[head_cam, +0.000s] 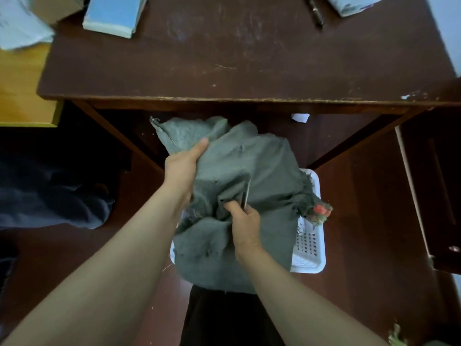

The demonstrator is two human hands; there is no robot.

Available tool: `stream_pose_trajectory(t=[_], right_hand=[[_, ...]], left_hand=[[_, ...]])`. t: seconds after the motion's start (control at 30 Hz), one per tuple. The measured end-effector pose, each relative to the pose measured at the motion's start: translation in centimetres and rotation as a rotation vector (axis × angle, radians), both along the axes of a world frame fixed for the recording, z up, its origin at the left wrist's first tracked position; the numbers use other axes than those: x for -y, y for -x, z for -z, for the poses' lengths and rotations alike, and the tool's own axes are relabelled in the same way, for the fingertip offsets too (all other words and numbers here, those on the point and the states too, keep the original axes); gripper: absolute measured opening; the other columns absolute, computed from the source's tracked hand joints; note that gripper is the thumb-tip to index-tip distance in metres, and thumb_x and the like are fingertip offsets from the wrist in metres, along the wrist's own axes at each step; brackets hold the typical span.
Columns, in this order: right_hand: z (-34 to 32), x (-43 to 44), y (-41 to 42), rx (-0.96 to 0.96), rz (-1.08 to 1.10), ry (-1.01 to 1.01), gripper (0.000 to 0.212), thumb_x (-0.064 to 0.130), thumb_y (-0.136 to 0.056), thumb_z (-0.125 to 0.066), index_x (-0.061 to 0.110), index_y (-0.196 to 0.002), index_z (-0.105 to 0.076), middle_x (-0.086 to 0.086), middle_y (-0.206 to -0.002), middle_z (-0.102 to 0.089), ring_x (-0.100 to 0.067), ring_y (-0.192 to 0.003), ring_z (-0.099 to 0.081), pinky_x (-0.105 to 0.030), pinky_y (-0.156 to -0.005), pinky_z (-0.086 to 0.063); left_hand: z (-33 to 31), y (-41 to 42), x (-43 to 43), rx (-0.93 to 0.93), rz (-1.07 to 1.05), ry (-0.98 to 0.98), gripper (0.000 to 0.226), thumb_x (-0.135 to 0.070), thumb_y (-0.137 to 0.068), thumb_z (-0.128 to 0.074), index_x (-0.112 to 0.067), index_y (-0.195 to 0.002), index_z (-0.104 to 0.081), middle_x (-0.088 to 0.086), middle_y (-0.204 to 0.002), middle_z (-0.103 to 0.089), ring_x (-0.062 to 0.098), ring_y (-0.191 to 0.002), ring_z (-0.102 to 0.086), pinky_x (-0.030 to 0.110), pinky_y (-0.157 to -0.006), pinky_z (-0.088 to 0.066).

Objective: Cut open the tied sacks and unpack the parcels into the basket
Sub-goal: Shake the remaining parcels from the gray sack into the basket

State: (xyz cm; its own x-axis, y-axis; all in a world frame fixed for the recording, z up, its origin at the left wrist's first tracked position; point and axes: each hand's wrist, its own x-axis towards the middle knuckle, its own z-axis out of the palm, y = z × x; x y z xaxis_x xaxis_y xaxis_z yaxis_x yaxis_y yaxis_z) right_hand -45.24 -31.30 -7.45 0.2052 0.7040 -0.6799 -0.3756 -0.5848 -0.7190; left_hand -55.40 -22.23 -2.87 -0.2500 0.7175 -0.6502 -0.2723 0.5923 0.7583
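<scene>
Sackcloth fills the near middle: a crumpled grey-green woven sack hangs over a white perforated plastic basket, which stands on the reddish floor in front of a scuffed dark brown wooden table. The sack covers most of the basket, leaving only its right side bare. The left hand grips the sack's far left part, fingers curled into the cloth. The right hand is closed round a thin dark metal tool and pinches a fold of the sack beside it; whether the tool is a knife or scissors cannot be told. At the sack's right end a frayed neck is bound with a red tie.

On the table's far edge lie a pale blue wrapped parcel, a second pale parcel and a dark pen. Far left lies a white paper sheet, its print too blurred to read.
</scene>
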Motion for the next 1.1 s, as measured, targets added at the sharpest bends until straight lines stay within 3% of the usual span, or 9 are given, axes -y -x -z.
stream_pose_trajectory(t=[0.13, 0.27, 0.47, 0.57, 0.63, 0.73, 0.87, 1.03, 1.1], right_hand=[[2.8, 1.2, -3.5, 0.093, -0.107, 0.197, 0.023, 0.024, -0.083, -0.066, 0.002, -0.078, -0.07, -0.011, -0.06, -0.061, -0.007, -0.046, -0.049, -0.016, -0.045, -0.037], [7.4, -1.2, -7.9, 0.455, -0.221, 0.215, 0.019, 0.013, -0.09, -0.057, 0.005, -0.1, -0.07, 0.004, -0.043, -0.061, -0.003, -0.051, -0.051, -0.012, -0.049, -0.04], [14.4, -10.5, -11.9, 1.007, -0.588, 0.076, 0.029, 0.021, -0.094, -0.046, 0.012, -0.112, -0.066, -0.017, -0.105, -0.066, -0.036, -0.1, -0.06, -0.04, -0.081, -0.049], [18.4, -14.4, -12.2, 1.142, -0.741, -0.011, 0.034, 0.022, -0.097, -0.043, 0.007, -0.125, -0.055, -0.019, -0.126, -0.055, -0.038, -0.109, -0.055, -0.043, -0.085, -0.046], [20.8, -16.6, -11.6, 1.119, -0.757, 0.016, 0.045, 0.033, -0.1, -0.04, 0.003, -0.133, -0.045, -0.02, -0.138, -0.046, -0.037, -0.121, -0.049, -0.044, -0.093, -0.041], [23.1, -18.7, -10.8, 1.003, -0.806, 0.076, 0.061, 0.049, -0.098, -0.038, 0.013, -0.147, -0.03, -0.016, -0.145, -0.043, -0.035, -0.13, -0.042, -0.041, -0.103, -0.035], [23.6, -17.6, -10.5, 1.054, -0.789, -0.009, 0.034, 0.043, -0.093, -0.052, 0.014, -0.103, -0.067, -0.018, -0.104, -0.066, -0.036, -0.103, -0.059, -0.038, -0.081, -0.045], [23.7, -9.6, -12.4, 0.99, -0.748, 0.202, 0.024, 0.032, -0.089, -0.058, 0.011, -0.077, -0.06, -0.012, -0.08, -0.058, -0.036, -0.092, -0.06, -0.031, -0.068, -0.037], [24.0, -6.8, -13.1, 0.93, -0.738, 0.267, 0.02, 0.028, -0.089, -0.06, 0.009, -0.091, -0.066, -0.015, -0.084, -0.06, -0.036, -0.094, -0.061, -0.032, -0.072, -0.039]], left_hand=[[4.3, 2.6, 2.1, -0.317, 0.14, 0.105, 0.017, -0.008, -0.078, -0.07, -0.011, -0.065, -0.06, 0.003, -0.066, -0.064, 0.02, -0.063, -0.062, 0.024, -0.053, -0.051], [9.1, 4.6, 5.4, -0.421, 0.213, 0.24, 0.012, 0.0, -0.073, -0.07, -0.011, -0.076, -0.065, 0.011, -0.087, -0.066, 0.03, -0.075, -0.065, 0.044, -0.075, -0.058], [16.6, 7.1, 6.3, -0.475, 0.211, 0.337, 0.003, -0.009, -0.081, -0.059, -0.008, -0.084, -0.061, 0.017, -0.092, -0.065, 0.027, -0.08, -0.056, 0.04, -0.076, -0.046], [18.9, 8.4, 5.4, -0.24, 0.117, 0.441, 0.049, -0.057, -0.082, -0.056, -0.01, -0.092, -0.067, 0.014, -0.095, -0.071, 0.029, -0.086, -0.064, 0.043, -0.088, -0.049], [20.7, 9.4, 5.0, -0.268, 0.18, 0.523, 0.066, -0.074, -0.073, -0.056, -0.011, -0.088, -0.068, 0.012, -0.093, -0.07, 0.032, -0.089, -0.066, 0.047, -0.092, -0.05], [23.7, 10.2, 4.7, -0.416, 0.306, 0.597, 0.052, -0.058, -0.077, -0.067, -0.006, -0.086, -0.067, 0.015, -0.099, -0.068, 0.032, -0.092, -0.064, 0.045, -0.093, -0.05], [27.1, 10.6, 3.6, -0.461, 0.319, 0.603, 0.059, -0.043, -0.074, -0.077, -0.003, -0.116, -0.065, 0.017, -0.117, -0.065, 0.031, -0.103, -0.062, 0.043, -0.096, -0.049], [29.1, 9.5, 1.3, -0.396, -0.023, 0.593, 0.129, -0.079, -0.044, -0.071, -0.015, -0.148, -0.029, 0.012, -0.15, -0.034, 0.035, -0.133, -0.039, 0.048, -0.109, -0.035], [29.7, 8.7, 0.7, -0.322, -0.167, 0.468, 0.113, -0.067, -0.062, -0.074, -0.024, -0.151, -0.019, 0.007, -0.151, -0.034, 0.031, -0.132, -0.041, 0.044, -0.106, -0.039]])
